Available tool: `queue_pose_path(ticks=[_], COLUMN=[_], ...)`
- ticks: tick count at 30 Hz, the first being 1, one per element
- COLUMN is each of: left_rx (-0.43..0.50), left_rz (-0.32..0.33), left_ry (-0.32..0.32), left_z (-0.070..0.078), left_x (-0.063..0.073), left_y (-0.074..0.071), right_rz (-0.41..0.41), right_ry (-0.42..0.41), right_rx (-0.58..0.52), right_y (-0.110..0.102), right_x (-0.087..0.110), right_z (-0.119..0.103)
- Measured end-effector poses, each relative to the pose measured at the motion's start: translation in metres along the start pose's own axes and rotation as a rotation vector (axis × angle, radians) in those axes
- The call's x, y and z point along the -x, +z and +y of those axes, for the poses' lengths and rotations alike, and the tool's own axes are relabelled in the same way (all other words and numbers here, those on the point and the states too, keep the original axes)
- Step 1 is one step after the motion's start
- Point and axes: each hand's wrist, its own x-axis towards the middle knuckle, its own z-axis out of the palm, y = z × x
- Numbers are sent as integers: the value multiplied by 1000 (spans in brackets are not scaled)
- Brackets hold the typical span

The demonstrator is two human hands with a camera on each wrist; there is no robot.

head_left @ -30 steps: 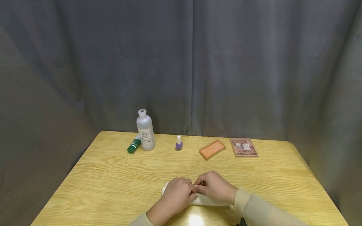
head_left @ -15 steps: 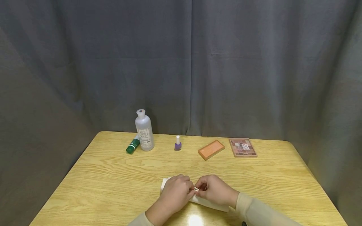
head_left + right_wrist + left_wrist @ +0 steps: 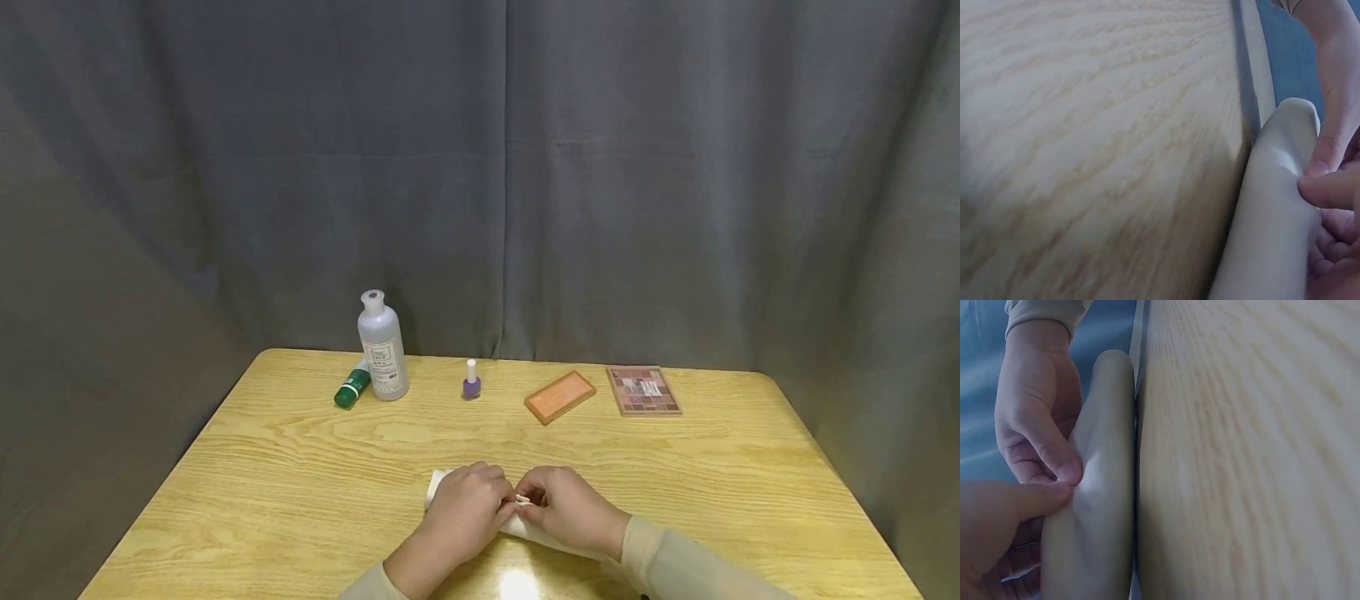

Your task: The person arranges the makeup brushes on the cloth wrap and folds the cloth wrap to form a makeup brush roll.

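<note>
A long, smooth, cream-coloured pouch-like roll (image 3: pixel 536 533) lies at the front middle of the table, running under both hands. My left hand (image 3: pixel 468 508) covers its left part, thumb and fingers pinching the upper edge. Close beside it, my right hand (image 3: pixel 573 504) pinches the same edge, with a small pale fold between the fingertips. In the left wrist view, both thumbs press side by side into the cream roll (image 3: pixel 1100 519), denting its surface. The right wrist view shows the roll's rounded end (image 3: pixel 1294 115) beyond the thumbs. Other fingers are hidden behind it.
Along the back of the wooden table (image 3: pixel 300 500) stand a white bottle (image 3: pixel 384 354) and a purple nail polish bottle (image 3: pixel 471 383). A green tube (image 3: pixel 352 387) lies beside the white bottle. An orange flat case (image 3: pixel 560 397) and an eyeshadow palette (image 3: pixel 643 391) lie further right.
The cream roll has turned, its right end coming nearer the front edge. My right hand has shifted slightly down with it; both hands keep pinching the edge.
</note>
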Motion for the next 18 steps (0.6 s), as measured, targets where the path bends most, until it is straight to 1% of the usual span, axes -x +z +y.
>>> queue_pose_path(ticks=[3, 5, 7, 9, 14, 18], left_rx=[24, 41, 49, 42, 14, -16], left_rz=[11, 5, -8, -23, -48, -57], left_ry=[-37, -70, -84, -70, 3, 30], left_z=[0, 0, -1, -2, -3, -4], left_x=[0, 0, 0, 0, -1, -3], left_y=[0, -1, -2, -3, -4, -2], right_rz=[40, 57, 61, 58, 57, 63], right_ry=[-25, -45, -62, -79, -99, -118], right_rx=[11, 17, 24, 36, 77, 110], right_y=[0, 1, 2, 2, 2, 2], right_x=[1, 2, 3, 4, 6, 5], right_z=[1, 2, 3, 3, 3, 2])
